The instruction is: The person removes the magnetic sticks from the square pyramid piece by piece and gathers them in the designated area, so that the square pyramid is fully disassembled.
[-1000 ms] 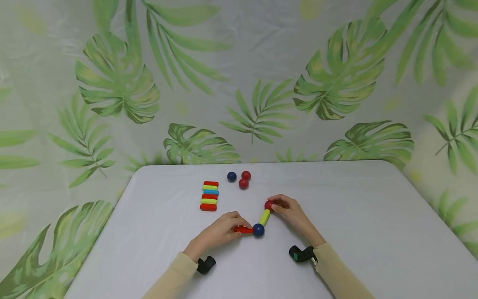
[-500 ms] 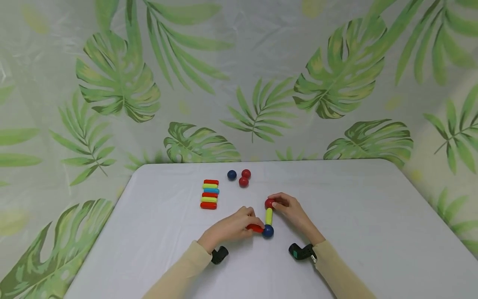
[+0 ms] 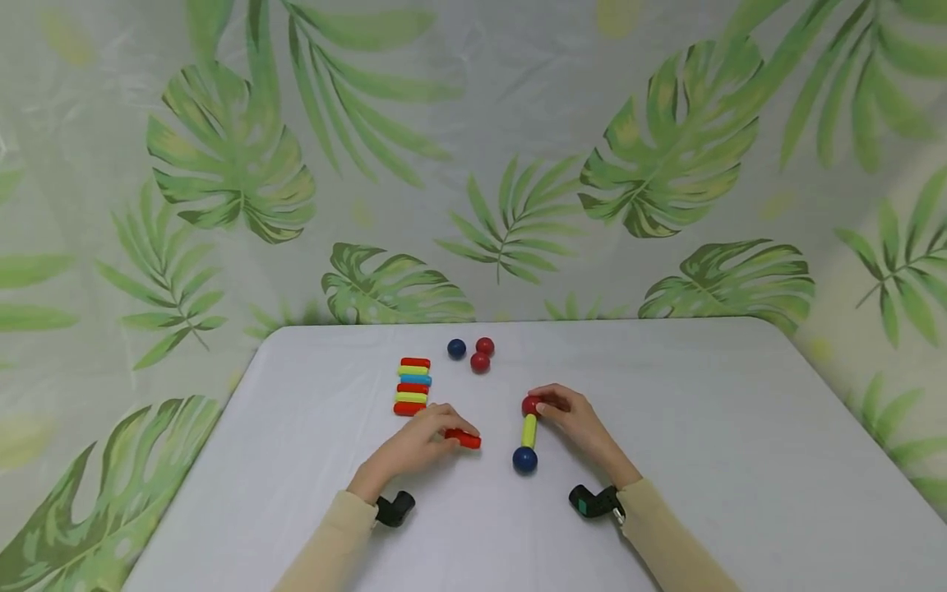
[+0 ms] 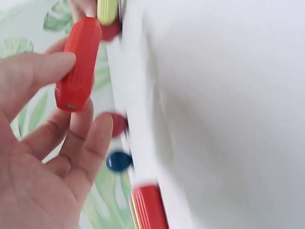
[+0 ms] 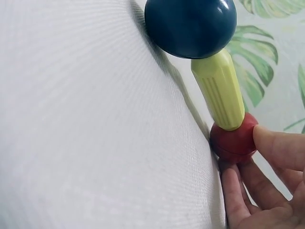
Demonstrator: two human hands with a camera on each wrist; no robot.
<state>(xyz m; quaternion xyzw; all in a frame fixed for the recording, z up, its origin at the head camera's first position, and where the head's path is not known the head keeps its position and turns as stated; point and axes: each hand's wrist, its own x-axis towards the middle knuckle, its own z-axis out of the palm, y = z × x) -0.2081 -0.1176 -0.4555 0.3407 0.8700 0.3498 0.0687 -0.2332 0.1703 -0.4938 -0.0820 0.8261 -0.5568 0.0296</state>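
Observation:
My left hand pinches a red ribbed rod between thumb and fingers, left of the joined pieces. To the right, my right hand holds a red ball by thumb and fingertips. A yellow-green rod joins that ball to a dark blue ball, which lies at the near end in the head view. The red rod is apart from the blue ball, with a gap of table between them.
On the white table, several rods lie in a stacked row, with a blue rod among them. Behind stand a loose dark blue ball and two red balls. A leaf-patterned cloth hangs behind the table.
The red rod, earlier against the blue ball, has come away to the left with my left hand. The blue ball end swung right, then slightly back left; my right hand stayed on its red ball.

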